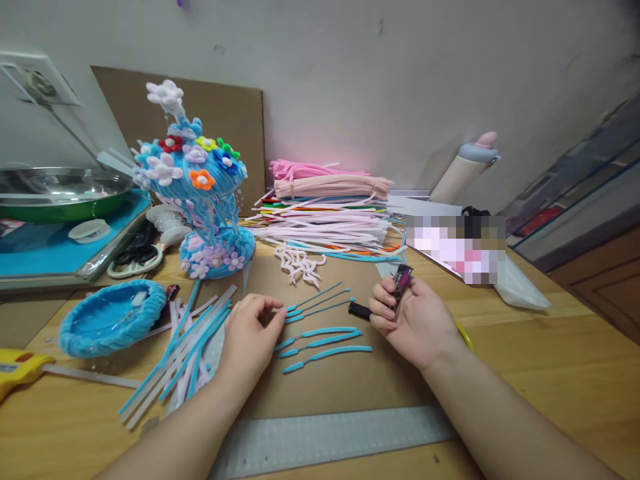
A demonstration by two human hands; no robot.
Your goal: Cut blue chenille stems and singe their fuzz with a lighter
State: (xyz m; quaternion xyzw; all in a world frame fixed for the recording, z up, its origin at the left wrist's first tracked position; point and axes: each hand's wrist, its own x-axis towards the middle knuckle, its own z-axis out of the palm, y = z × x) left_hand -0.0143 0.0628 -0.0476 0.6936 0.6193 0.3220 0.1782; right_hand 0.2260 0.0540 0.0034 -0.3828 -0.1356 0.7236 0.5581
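My left hand is closed, thumb and forefinger together at the left ends of thin blue stems lying on a brown board. In front of these stems lie three blue fuzzy strips, each with a narrowed part. My right hand is wrapped round a dark purple lighter, held upright over the board's right side. A black cylindrical thing is just left of its fingers. Curly white pieces lie at the back of the board.
A blue flowered pipe-cleaner ornament stands at back left, with a blue fuzzy bowl before it. Bundled pipe cleaners are stacked behind the board. A clear ruler lies in front, a yellow glue gun far left, a bottle back right.
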